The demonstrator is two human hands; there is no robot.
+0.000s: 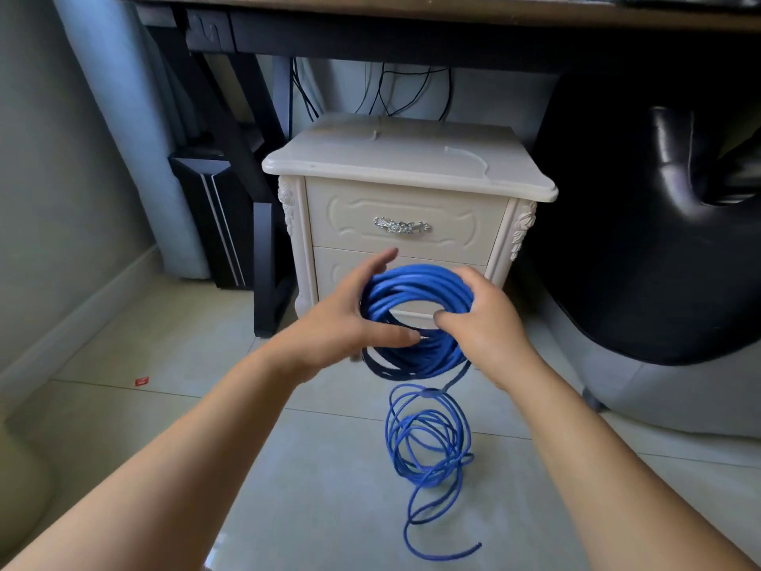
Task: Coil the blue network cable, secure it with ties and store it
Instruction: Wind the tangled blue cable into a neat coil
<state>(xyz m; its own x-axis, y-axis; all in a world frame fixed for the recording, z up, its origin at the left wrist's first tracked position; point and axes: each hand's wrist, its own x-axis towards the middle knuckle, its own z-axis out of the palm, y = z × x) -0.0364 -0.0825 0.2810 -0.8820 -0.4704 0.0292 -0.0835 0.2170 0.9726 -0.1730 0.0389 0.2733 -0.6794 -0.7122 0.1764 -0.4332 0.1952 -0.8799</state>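
One length of blue cable (428,447) runs through everything here. Nearest me, its free end (473,546) lies on the glossy pale floor tiles (313,508) and points right. From there the thin, smooth round strand snakes away from me into slack, uneven loops, piled loosely on the tile. A single strand climbs from that pile to the lower right of the coil (416,290).

I hold the coil in the air above the pile. It is a thick ring of many tight turns, standing almost upright with its open face toward me, so its axis runs from me toward the drawers.

My right hand (482,323) grasps the ring's right side, fingers curled over the bundle and thumb hooked into the opening. My left hand (346,323) is spread, not clenched: fingers nearly straight behind the left rim, thumb laid across the front of the lower turns.

A small red scrap (141,381) lies on the tiles to the left.

Just past the coil stands a cream nightstand (407,158) with carved corners, moulded drawer fronts and an ornate silver handle (401,225). To its right bulges a shiny black chair (659,241). Above both runs a dark-framed desk (370,35).
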